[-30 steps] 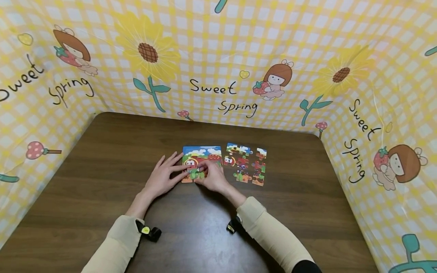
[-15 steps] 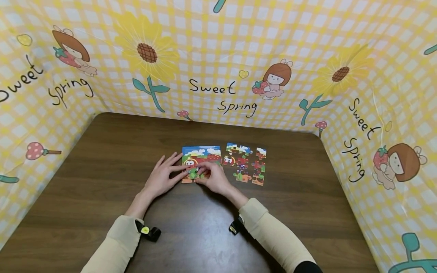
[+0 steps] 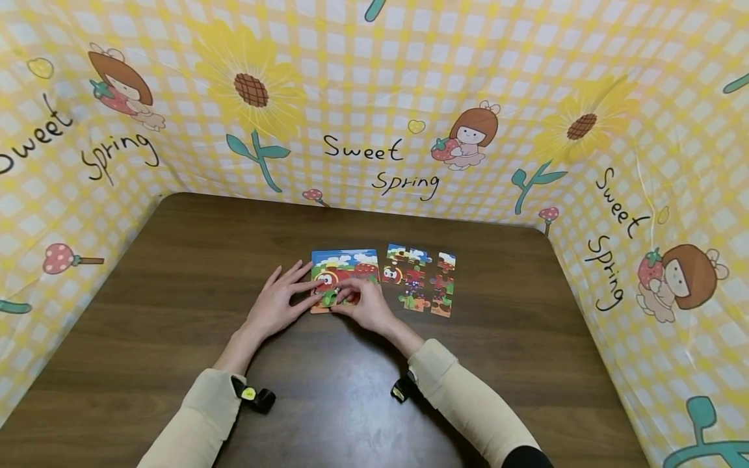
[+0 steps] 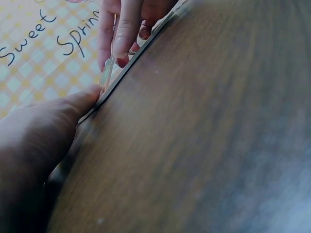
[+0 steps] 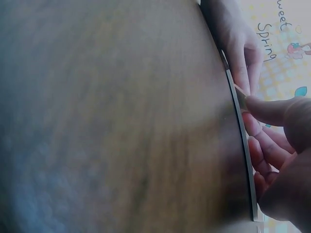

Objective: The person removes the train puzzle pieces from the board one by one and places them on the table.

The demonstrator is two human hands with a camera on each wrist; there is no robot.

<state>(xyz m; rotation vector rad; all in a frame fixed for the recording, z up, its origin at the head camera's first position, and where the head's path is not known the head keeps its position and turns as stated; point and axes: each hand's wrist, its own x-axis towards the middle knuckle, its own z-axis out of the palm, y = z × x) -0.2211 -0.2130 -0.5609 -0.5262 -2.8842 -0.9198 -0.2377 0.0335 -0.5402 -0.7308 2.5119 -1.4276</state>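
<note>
A colourful jigsaw puzzle board [image 3: 345, 256] lies flat on the brown table, partly covered by both hands. My left hand [image 3: 277, 305] rests at its left side, fingers spread and fairly straight, with thumb and index fingertips touching the board's lower left. Over the board's lower middle, my right hand [image 3: 371, 308] pinches a puzzle piece [image 5: 240, 96] between thumb and fingers. That piece stands tilted against the board in the right wrist view, near the left fingertips. Its printed side is mostly hidden from the head view by the fingers.
Several loose puzzle pieces [image 3: 415, 276] lie grouped on the table [image 3: 497, 351] just right of the board. Yellow checked cloth [image 3: 374, 97] with printed flowers and figures walls the table at the back and both sides.
My right hand has shifted very slightly while still pinching the piece over the board's lower part. The left hand and the loose pieces stay where they were.
</note>
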